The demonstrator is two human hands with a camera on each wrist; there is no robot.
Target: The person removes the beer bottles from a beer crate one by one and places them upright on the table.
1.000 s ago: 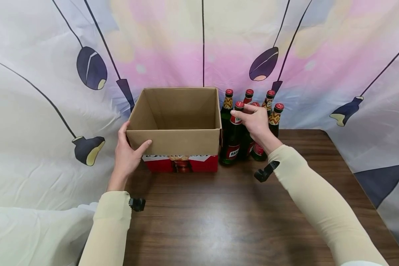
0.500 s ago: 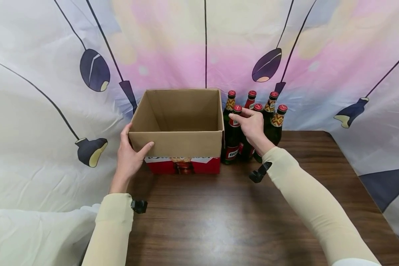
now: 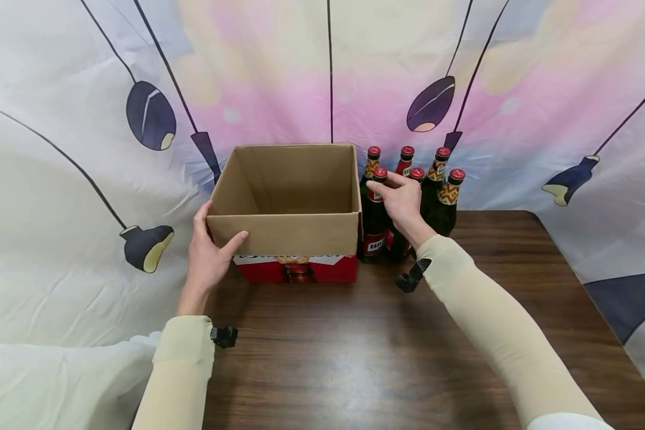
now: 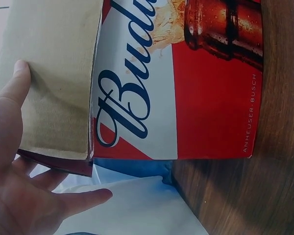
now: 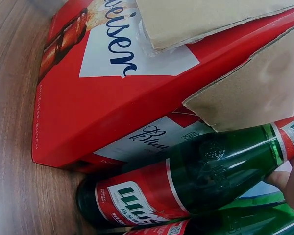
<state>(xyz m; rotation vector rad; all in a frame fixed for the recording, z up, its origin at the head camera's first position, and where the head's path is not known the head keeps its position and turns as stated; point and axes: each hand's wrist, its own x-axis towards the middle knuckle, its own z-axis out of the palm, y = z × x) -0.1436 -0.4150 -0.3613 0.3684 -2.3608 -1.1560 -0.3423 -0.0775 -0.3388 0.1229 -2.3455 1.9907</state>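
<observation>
A cardboard box (image 3: 290,236), red and white below with its brown flaps standing up, sits open-topped at the back of the table. At its front left corner my left hand (image 3: 206,263) grips the flaps, thumb (image 4: 22,81) flat on the front one and fingers round the side. Just right of the box, my right hand (image 3: 403,203) pinches the neck of a green beer bottle (image 3: 375,218) with a red cap and red label. That bottle stands nearly upright; in the right wrist view its glass body (image 5: 213,161) overlaps the box's side.
Several more capped beer bottles (image 3: 447,206) stand close together behind and right of the held one, some partly hidden by my right hand. The brown wooden table (image 3: 322,340) extends forward and right. A patterned cloth (image 3: 279,71) hangs right behind everything.
My right hand has shifted a little left, bringing the held bottle's neck nearer the box. The left hand keeps its grip on the box corner, and the whole head view has moved slightly.
</observation>
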